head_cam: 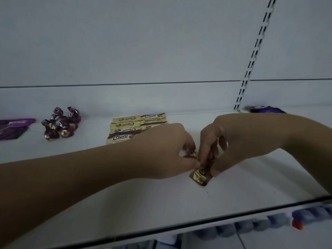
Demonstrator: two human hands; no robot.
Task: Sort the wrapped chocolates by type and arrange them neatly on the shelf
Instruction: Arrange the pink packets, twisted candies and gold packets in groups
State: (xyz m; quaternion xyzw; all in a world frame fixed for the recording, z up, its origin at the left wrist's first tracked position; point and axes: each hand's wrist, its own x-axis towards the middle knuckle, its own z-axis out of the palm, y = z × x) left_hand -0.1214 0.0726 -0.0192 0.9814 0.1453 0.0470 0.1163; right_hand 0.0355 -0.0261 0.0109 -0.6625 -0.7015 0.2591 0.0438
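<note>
On the white shelf (125, 186) my right hand (221, 141) pinches a gold and brown wrapped chocolate (201, 175) between thumb and fingers. My left hand (167, 150) meets it at the fingertips and touches the same wrapper's top; something small and shiny shows under its fingers, too hidden to name. Behind my left hand lie several gold and brown Choco bars (129, 126) in two rows. Further left stands a cluster of purple twist-wrapped chocolates (61, 124). Purple flat packets (14, 128) lie at the far left edge.
A dark purple packet (265, 109) lies at the back right, past the slotted upright (251, 56) of the shelving. The shelf's dark front edge (197, 221) runs across the bottom, with blurred goods below it. The white back panel rises behind.
</note>
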